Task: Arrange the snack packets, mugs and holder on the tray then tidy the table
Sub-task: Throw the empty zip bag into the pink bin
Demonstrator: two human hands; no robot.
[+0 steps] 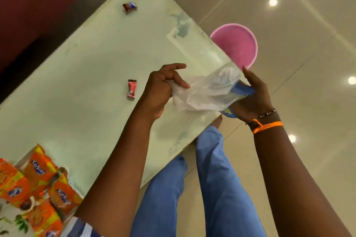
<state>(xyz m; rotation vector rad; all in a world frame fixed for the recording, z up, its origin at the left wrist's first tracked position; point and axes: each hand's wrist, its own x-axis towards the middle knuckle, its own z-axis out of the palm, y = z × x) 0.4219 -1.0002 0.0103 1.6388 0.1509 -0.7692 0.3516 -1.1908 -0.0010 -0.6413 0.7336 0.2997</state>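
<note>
Both hands hold a crumpled clear plastic bag [207, 90] at the right edge of the pale green table [86, 82]. My left hand [163, 86] pinches its left end. My right hand [254, 100] grips its right end together with a blue packet [241, 90], just off the table edge. Two small red candy wrappers lie on the table, one [131, 89] left of my left hand, the other [129, 6] at the far end. Several orange snack packets [40, 171] sit on a white floral tray [11, 219] at the bottom left. No mugs or holder show.
A pink bin [238, 44] stands on the glossy tiled floor just beyond the table's right edge, behind my right hand. My legs in blue trousers [212, 179] are beside the table's near edge. A dark red wall [28, 5] runs along the far left.
</note>
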